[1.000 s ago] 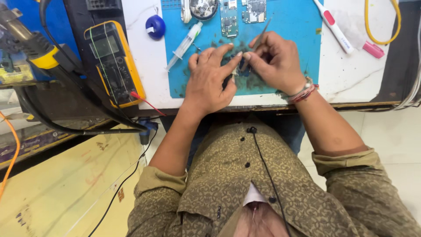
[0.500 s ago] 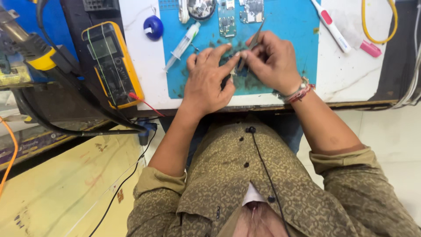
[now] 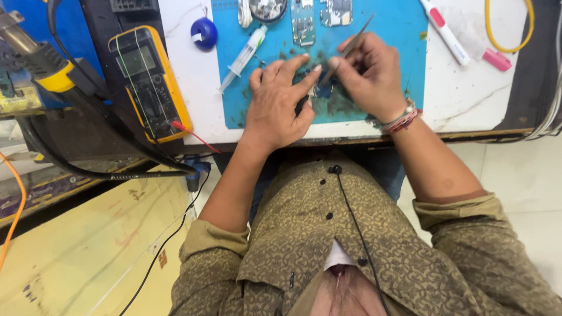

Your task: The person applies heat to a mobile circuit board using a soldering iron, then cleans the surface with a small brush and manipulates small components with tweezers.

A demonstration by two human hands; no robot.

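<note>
My left hand lies flat on the blue work mat, its fingertips pressing a small dark component that is mostly hidden between both hands. My right hand pinches thin metal tweezers. The tips point down at that component and the upper end sticks up to the right. A thread bracelet circles my right wrist.
A syringe, small circuit boards and a round metal part lie at the mat's far side. A yellow multimeter and a blue round object sit to the left. A white-and-pink pen and yellow cable lie right.
The view has shifted slightly. Both hands stay on the same spot of the mat; the tweezers have tilted a little in my right hand.
</note>
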